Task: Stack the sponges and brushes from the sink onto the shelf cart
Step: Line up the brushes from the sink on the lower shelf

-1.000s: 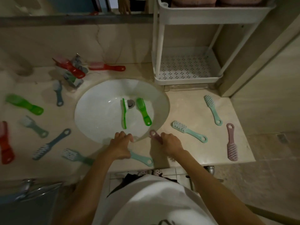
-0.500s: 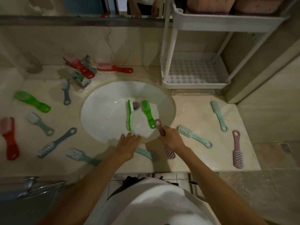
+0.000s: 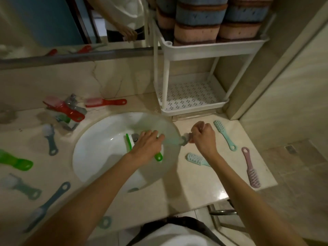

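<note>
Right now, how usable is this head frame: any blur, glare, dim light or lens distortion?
Head view: dim, warm light; motion blur smears the brush in the right hand and a ghostly streak crosses the sink; brushes at the left edge are soft; a small glare spot sits on the counter; wide-angle distortion bends the shelf cart posts.

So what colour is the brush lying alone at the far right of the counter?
Pink brush, clearest in the head view.
</note>
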